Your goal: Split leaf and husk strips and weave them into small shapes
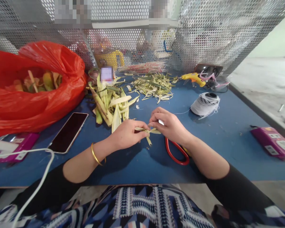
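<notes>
Over the blue table (228, 133), your left hand (127, 134) pinched a husk strip (148, 141); your right hand (169, 125) curled beside it (hold unclear). Shreds (154, 85) lay heaped, but strip and bigger husks (104, 107) looked unfinished.

A thin, matt, pale-green husk strip (155, 130) is seen centrally, and a glossy red plastic bag (42, 106) at nine o'clock.

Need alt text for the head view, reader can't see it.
A left hand pinches pale plant strips over a blue table, the right hand close against them. Beyond lie a leafy pile and shreds, with a red bag to the left. White thread and a yellow glue gun sit to the right.
</notes>
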A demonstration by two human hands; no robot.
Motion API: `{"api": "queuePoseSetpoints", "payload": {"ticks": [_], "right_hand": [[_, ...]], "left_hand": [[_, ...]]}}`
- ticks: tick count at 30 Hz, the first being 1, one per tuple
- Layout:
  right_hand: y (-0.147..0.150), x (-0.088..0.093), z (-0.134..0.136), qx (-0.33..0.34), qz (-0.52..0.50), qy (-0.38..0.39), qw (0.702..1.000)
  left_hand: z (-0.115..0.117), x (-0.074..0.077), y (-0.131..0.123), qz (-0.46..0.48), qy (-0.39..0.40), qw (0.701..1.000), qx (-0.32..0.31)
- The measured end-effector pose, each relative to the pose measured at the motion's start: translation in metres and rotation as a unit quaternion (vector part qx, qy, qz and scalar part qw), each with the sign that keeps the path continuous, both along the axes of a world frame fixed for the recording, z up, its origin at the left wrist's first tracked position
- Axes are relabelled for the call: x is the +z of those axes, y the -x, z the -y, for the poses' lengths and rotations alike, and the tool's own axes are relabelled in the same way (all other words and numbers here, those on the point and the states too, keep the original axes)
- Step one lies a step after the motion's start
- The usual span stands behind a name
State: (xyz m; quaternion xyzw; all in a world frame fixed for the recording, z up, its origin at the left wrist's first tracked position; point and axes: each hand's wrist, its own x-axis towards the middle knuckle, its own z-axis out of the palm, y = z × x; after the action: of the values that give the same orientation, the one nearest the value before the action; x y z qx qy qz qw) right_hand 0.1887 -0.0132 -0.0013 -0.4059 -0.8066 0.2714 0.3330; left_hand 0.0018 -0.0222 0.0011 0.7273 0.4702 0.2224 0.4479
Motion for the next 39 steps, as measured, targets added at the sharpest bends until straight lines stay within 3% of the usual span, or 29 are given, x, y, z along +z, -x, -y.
{"api": "queuePoseSetpoints", "payload": {"ticks": [3, 6, 9, 12, 15, 19, 21, 23, 31, 39], "right_hand": [[-0.002, -0.002, -0.002, 0.014, -0.093, 0.147, 0.985], [-0.002, -0.005, -0.004, 0.019, -0.173, 0.34, 0.924], [0.001, -0.007, -0.003, -0.004, -0.227, 0.416, 0.881], [0.006, -0.008, 0.0, -0.023, -0.245, 0.4, 0.883], [0.01, -0.01, 0.003, -0.043, -0.224, 0.342, 0.912], [0.012, -0.014, 0.006, -0.102, -0.131, 0.155, 0.974], [0.013, -0.015, 0.006, -0.107, -0.09, 0.058, 0.988], [0.013, -0.017, 0.006, -0.102, -0.07, 0.021, 0.992], [0.015, -0.024, 0.002, -0.149, -0.105, 0.128, 0.975], [0.016, -0.026, 0.003, -0.154, -0.109, 0.124, 0.974]], "left_hand": [[0.0, 0.004, 0.004, 0.032, 0.028, 0.998, -0.043], [-0.001, 0.005, 0.007, 0.086, 0.066, 0.992, -0.066], [-0.002, 0.003, 0.008, 0.161, 0.12, 0.979, -0.042], [-0.003, 0.0, 0.008, 0.207, 0.141, 0.968, 0.01], [-0.005, -0.005, 0.007, 0.231, 0.15, 0.959, 0.061], [-0.006, -0.01, 0.007, 0.259, 0.169, 0.944, 0.112], [-0.006, -0.011, 0.006, 0.266, 0.182, 0.937, 0.133], [-0.006, -0.012, 0.006, 0.267, 0.195, 0.933, 0.144], [-0.004, -0.014, 0.002, 0.265, 0.204, 0.932, 0.138], [-0.006, -0.02, 0.0, 0.304, 0.278, 0.9, 0.142]]}}
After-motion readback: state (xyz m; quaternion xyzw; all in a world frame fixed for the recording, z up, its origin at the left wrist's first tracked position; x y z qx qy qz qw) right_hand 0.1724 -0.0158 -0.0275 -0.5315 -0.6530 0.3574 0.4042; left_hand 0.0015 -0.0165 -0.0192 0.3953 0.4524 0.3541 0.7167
